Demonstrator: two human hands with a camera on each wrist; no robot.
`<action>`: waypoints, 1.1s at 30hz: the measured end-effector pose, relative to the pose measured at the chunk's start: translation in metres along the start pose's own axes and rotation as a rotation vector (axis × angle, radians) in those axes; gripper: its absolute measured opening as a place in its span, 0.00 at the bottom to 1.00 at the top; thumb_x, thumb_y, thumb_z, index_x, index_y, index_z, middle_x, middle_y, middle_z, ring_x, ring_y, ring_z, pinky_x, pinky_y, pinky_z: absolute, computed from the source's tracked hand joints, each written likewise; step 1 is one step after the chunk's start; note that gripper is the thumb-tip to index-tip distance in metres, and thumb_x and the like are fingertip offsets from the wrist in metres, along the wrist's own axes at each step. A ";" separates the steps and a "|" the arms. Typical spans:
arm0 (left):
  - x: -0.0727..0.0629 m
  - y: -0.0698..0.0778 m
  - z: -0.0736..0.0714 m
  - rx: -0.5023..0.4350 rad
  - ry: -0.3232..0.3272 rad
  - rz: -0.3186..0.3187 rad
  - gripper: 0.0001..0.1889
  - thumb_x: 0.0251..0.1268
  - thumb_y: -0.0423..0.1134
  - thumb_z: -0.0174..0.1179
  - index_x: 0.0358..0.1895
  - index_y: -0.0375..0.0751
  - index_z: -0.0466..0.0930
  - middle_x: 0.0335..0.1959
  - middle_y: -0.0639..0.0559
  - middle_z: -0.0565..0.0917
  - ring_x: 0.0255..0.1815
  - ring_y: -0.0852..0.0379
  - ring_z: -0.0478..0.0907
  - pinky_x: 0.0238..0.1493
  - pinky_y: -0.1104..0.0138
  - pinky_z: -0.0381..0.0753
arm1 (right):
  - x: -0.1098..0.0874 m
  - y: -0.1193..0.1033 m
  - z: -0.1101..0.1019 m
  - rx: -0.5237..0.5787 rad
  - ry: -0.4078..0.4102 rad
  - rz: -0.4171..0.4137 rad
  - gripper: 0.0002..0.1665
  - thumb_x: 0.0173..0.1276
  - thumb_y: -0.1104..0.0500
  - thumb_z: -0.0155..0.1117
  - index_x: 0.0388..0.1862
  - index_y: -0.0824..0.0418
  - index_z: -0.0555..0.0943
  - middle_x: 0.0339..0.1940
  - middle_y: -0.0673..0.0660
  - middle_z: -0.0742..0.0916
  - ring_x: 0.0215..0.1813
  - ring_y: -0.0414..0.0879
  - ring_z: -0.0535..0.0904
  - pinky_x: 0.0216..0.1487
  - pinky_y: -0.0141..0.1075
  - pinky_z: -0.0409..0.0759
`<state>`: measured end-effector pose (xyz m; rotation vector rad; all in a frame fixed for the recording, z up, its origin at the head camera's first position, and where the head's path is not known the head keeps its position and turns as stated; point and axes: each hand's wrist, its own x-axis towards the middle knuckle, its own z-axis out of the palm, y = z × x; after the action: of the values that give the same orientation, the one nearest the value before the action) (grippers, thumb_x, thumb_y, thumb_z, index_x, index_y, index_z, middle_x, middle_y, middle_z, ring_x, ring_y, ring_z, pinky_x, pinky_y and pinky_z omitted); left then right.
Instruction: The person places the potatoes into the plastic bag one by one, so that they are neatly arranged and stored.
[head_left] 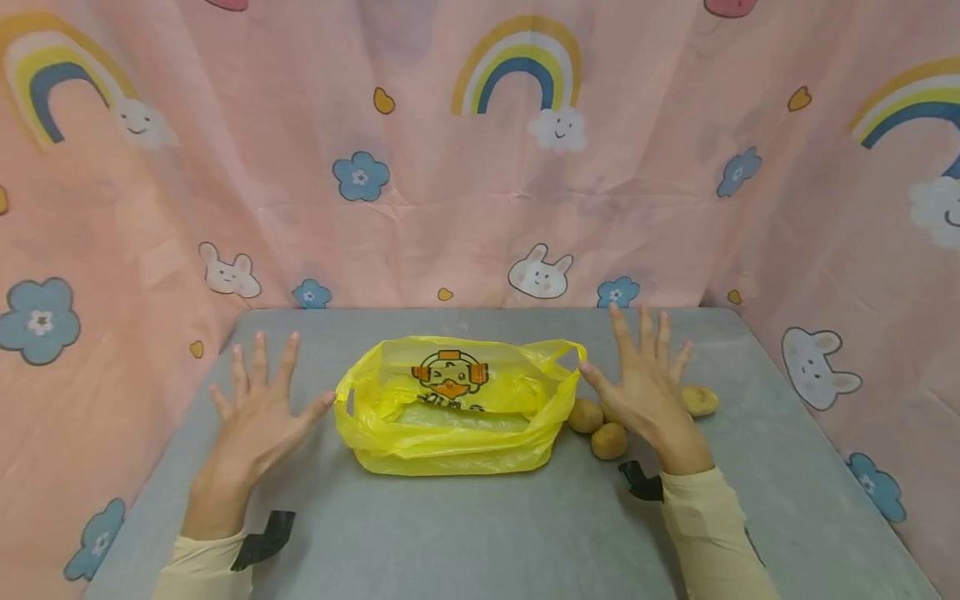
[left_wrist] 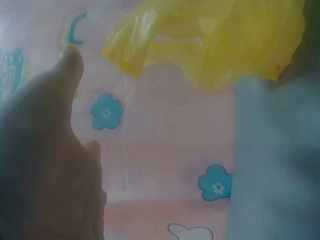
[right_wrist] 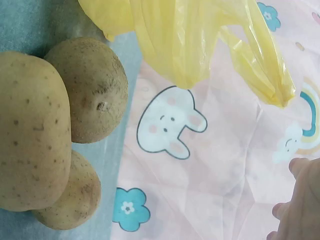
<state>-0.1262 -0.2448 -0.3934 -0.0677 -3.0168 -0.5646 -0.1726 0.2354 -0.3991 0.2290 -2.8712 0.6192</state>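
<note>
Yellow bag (head_left: 453,460): long axis left-to-right, mouth upward; duck print (head_left: 450,375), lettering (head_left: 452,404) illegible. Left hand (head_left: 257,427), right hand (head_left: 645,392): splayed, flanking bag.

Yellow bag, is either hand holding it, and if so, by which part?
Nothing is held: the left hand and the right hand are both spread wide, either side of the yellow bag.

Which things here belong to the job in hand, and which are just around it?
Likely part of the job:
- yellow plastic bag, standing between the left hand and the right hand
- potatoes, beside the bag, near the right hand

Apparently just surroundings:
- grey table beneath them
- pink patterned cloth behind
- black piece at the left wrist
</note>
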 end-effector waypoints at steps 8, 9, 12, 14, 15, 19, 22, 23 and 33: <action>0.000 0.001 -0.001 -0.018 -0.001 -0.002 0.50 0.70 0.72 0.44 0.83 0.56 0.29 0.82 0.37 0.22 0.80 0.25 0.19 0.61 0.15 0.31 | 0.001 0.000 0.000 -0.005 0.008 -0.006 0.54 0.73 0.27 0.46 0.85 0.46 0.38 0.85 0.64 0.36 0.83 0.70 0.23 0.68 0.80 0.23; 0.000 0.001 0.000 -0.020 -0.003 -0.002 0.50 0.70 0.72 0.44 0.83 0.56 0.29 0.82 0.37 0.22 0.80 0.25 0.19 0.61 0.15 0.30 | 0.001 0.001 0.000 -0.005 0.008 -0.006 0.54 0.72 0.26 0.46 0.85 0.46 0.39 0.85 0.64 0.36 0.83 0.70 0.24 0.68 0.80 0.23; -0.001 0.001 0.000 -0.022 -0.003 -0.002 0.50 0.70 0.72 0.44 0.83 0.56 0.29 0.82 0.36 0.23 0.80 0.25 0.18 0.61 0.16 0.30 | 0.000 0.001 0.001 -0.002 0.003 -0.002 0.54 0.72 0.26 0.46 0.85 0.46 0.38 0.85 0.63 0.36 0.83 0.70 0.23 0.68 0.80 0.22; -0.002 0.001 0.001 -0.020 -0.001 -0.004 0.50 0.70 0.72 0.45 0.83 0.56 0.29 0.82 0.36 0.23 0.80 0.25 0.19 0.61 0.16 0.30 | -0.001 0.002 0.002 -0.002 -0.001 0.001 0.54 0.72 0.26 0.46 0.85 0.45 0.38 0.85 0.63 0.36 0.83 0.69 0.23 0.68 0.80 0.22; -0.002 0.001 0.000 -0.020 -0.002 -0.006 0.50 0.70 0.72 0.44 0.83 0.56 0.29 0.82 0.36 0.23 0.80 0.26 0.18 0.61 0.16 0.30 | -0.001 0.002 0.002 -0.003 -0.002 0.002 0.54 0.72 0.26 0.46 0.85 0.45 0.38 0.85 0.63 0.36 0.83 0.69 0.23 0.68 0.80 0.22; -0.003 0.001 -0.001 -0.015 0.005 -0.008 0.50 0.70 0.72 0.45 0.83 0.56 0.29 0.82 0.36 0.23 0.80 0.25 0.19 0.62 0.16 0.30 | -0.001 0.001 0.003 -0.003 0.001 0.001 0.55 0.72 0.26 0.46 0.85 0.46 0.39 0.85 0.63 0.36 0.83 0.69 0.23 0.68 0.80 0.23; -0.003 0.001 -0.002 -0.013 0.008 -0.012 0.50 0.70 0.72 0.44 0.83 0.56 0.29 0.82 0.37 0.23 0.81 0.26 0.20 0.62 0.16 0.31 | 0.000 0.001 0.003 -0.007 0.001 -0.001 0.55 0.72 0.25 0.46 0.85 0.46 0.38 0.85 0.64 0.36 0.83 0.69 0.23 0.69 0.79 0.23; -0.004 0.001 -0.002 -0.014 0.007 -0.013 0.50 0.70 0.72 0.44 0.83 0.56 0.29 0.82 0.37 0.23 0.81 0.26 0.20 0.63 0.16 0.31 | 0.000 0.001 0.003 -0.009 0.001 0.000 0.55 0.72 0.26 0.46 0.85 0.46 0.38 0.85 0.64 0.36 0.83 0.69 0.24 0.69 0.79 0.24; -0.003 0.003 -0.006 -0.078 0.064 0.031 0.46 0.73 0.66 0.47 0.84 0.56 0.35 0.84 0.34 0.30 0.82 0.26 0.30 0.67 0.21 0.44 | 0.000 0.001 -0.001 0.005 0.009 -0.005 0.54 0.73 0.27 0.47 0.85 0.46 0.38 0.85 0.64 0.37 0.84 0.68 0.26 0.74 0.77 0.32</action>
<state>-0.1227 -0.2444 -0.3874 -0.0981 -2.9259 -0.6683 -0.1729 0.2367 -0.3982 0.2330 -2.8601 0.6247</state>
